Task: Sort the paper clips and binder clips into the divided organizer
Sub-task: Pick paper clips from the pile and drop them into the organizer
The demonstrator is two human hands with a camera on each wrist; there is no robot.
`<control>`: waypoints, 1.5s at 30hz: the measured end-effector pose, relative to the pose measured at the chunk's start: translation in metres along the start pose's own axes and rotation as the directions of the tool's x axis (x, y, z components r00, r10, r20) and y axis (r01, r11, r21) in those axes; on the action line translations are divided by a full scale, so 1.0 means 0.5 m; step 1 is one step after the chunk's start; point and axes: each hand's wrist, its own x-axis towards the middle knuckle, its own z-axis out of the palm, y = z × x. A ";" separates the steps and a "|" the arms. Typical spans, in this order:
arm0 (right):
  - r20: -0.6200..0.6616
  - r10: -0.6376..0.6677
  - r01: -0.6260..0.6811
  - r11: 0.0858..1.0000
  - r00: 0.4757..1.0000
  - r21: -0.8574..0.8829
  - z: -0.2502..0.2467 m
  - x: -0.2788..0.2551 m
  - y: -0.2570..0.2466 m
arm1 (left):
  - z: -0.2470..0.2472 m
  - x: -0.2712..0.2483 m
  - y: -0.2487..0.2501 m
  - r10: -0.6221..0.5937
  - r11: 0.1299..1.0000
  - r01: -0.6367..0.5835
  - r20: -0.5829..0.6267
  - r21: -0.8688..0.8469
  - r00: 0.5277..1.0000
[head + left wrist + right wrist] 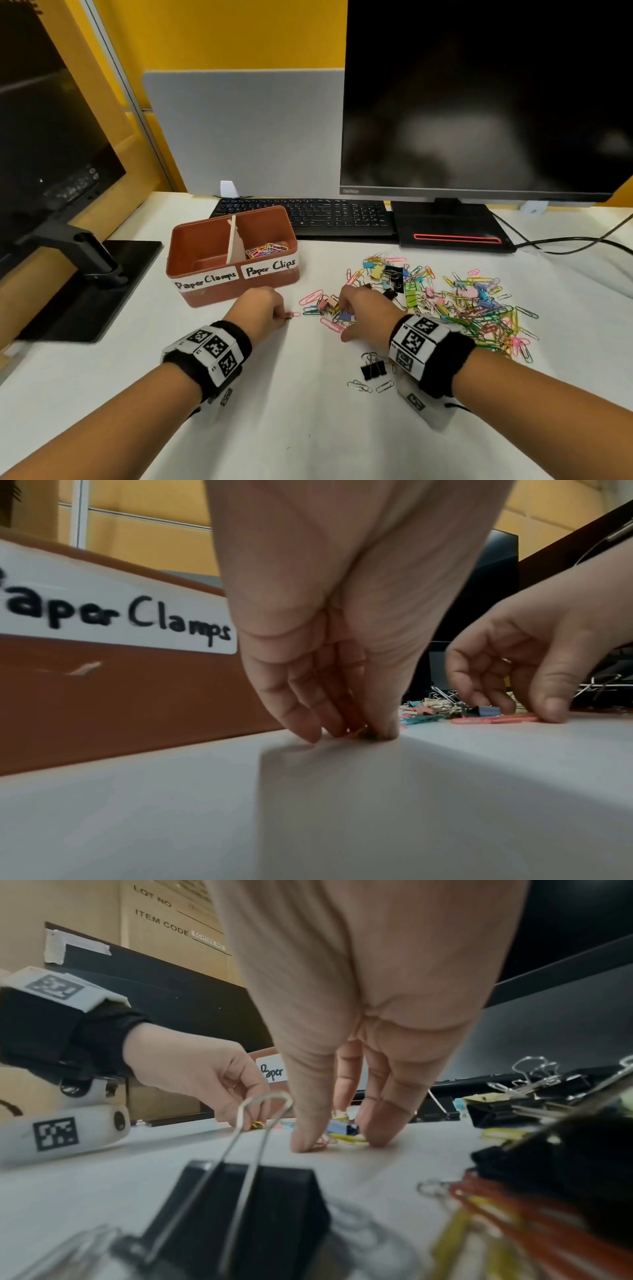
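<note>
The brown divided organizer stands left of centre, labelled "Paper Clamps" on the left and "Paper Clips" on the right. Coloured paper clips lie in its right compartment. A mixed pile of paper clips and binder clips covers the white table on the right. My left hand is just in front of the organizer and pinches small paper clips against the table. My right hand is at the pile's left edge. Its thumb and fingers touch the table on either side of a blue binder clip, not closed on it.
A black binder clip and some silver paper clips lie by my right wrist. Behind are a keyboard, a monitor on its base and cables. A second monitor's stand is at the left.
</note>
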 end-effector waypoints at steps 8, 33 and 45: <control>-0.011 0.006 -0.006 1.000 1.000 0.010 -0.015 0.012 -0.002 | -0.010 0.021 0.030 -0.029 0.998 0.034 0.096 -0.049 0.995; 0.310 -0.338 0.396 0.906 0.888 -0.146 -0.001 0.011 -0.060 | -0.008 0.021 0.004 -0.065 0.992 0.042 0.197 0.119 0.978; 0.264 -0.306 0.340 0.935 0.915 -0.097 0.003 0.017 -0.049 | 0.016 0.013 -0.003 -0.051 0.989 0.025 0.178 0.143 0.983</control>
